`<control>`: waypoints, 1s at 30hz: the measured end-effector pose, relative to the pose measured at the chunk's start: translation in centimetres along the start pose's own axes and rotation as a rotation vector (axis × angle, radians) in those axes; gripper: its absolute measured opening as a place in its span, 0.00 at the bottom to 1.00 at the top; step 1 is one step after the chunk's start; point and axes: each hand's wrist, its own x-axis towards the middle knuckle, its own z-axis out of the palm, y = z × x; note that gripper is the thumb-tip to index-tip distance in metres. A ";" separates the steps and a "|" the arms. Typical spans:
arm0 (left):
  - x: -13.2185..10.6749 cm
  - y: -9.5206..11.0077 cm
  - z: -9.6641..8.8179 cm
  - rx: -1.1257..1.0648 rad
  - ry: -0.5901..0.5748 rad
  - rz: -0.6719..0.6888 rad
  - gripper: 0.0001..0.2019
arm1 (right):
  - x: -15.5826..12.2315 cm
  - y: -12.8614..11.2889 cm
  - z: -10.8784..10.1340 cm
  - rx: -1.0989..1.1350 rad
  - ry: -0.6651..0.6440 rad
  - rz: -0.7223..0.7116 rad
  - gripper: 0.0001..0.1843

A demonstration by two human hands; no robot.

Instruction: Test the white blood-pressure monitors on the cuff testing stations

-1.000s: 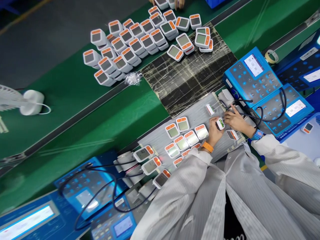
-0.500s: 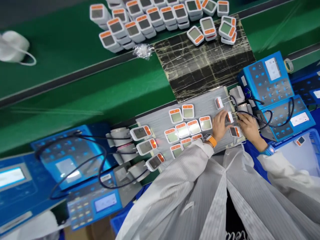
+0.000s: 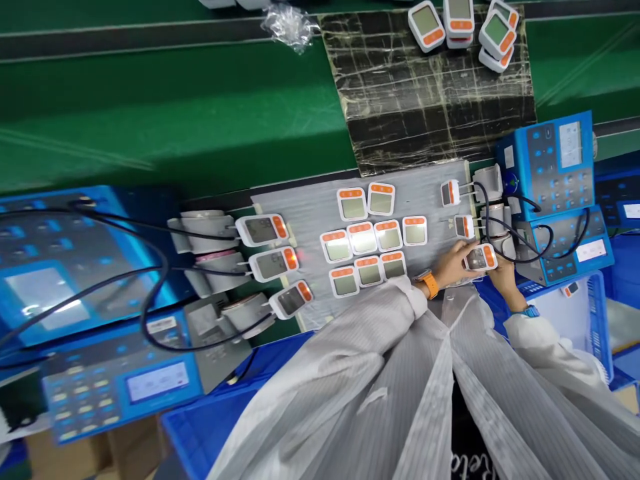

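Observation:
Both my hands meet at a small white monitor with an orange end (image 3: 479,257) at the right end of the grey mat (image 3: 310,213). My left hand (image 3: 453,264), with an orange watch at the wrist, grips its near side. My right hand (image 3: 501,273), with a blue wristband, holds its right end beside the grey cuff cylinders (image 3: 493,220). Two more monitors (image 3: 450,193) (image 3: 464,227) are plugged into those cylinders just above. Several loose monitors (image 3: 373,243) lie in rows on the mat to the left of my hands.
Blue test boxes with cables stand at the right (image 3: 555,173) and at the left (image 3: 65,267). Three monitors (image 3: 267,257) sit plugged into cuffs at the left. A green conveyor (image 3: 175,113) runs behind, with a taped black patch (image 3: 430,100) and more monitors (image 3: 460,23). A blue crate (image 3: 585,320) is at my right.
My view has swung left and down. My hands left the middle plugged monitor and dropped to the lowest one on the right, and both now hold it.

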 end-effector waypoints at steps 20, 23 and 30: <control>-1.0 4.3 -6.7 -0.004 -0.001 0.042 0.44 | -0.6 -10.4 -4.9 0.508 -0.231 0.351 0.18; -0.6 4.7 -8.8 -0.006 0.032 0.043 0.51 | 2.5 -12.7 -5.6 0.584 -0.281 0.348 0.16; -2.6 1.7 -14.0 0.324 0.445 -0.172 0.32 | 21.9 -15.3 -7.6 0.613 -0.009 0.245 0.11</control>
